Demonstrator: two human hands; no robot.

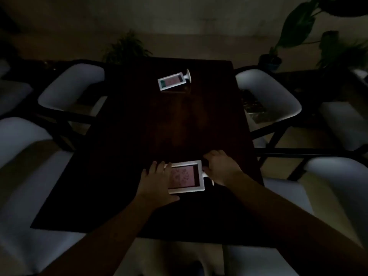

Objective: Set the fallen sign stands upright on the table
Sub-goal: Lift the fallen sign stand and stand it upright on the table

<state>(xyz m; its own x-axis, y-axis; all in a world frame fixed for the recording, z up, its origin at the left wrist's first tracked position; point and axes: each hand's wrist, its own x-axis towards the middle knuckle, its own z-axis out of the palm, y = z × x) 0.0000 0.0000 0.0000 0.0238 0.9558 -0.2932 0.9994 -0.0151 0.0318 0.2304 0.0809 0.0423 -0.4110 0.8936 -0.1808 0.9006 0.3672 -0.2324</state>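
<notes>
The room is dim. A white-framed sign stand (185, 176) with a pink card lies flat near the front edge of the dark wooden table (179, 124). My left hand (157, 180) rests on its left side, fingers spread over the frame. My right hand (221, 168) covers its right end, where the stem and base are mostly hidden. Whether the right fingers close around the stem I cannot tell. A second white sign stand (172, 80) lies on its side at the far end of the table, its round base (188, 75) pointing right.
White shell chairs stand around the table: two on the left (71, 86) (23, 148), two on the right (266, 92) (338, 176), more seats at the front. Potted plants stand behind the table (127, 48) and at the far right (298, 22).
</notes>
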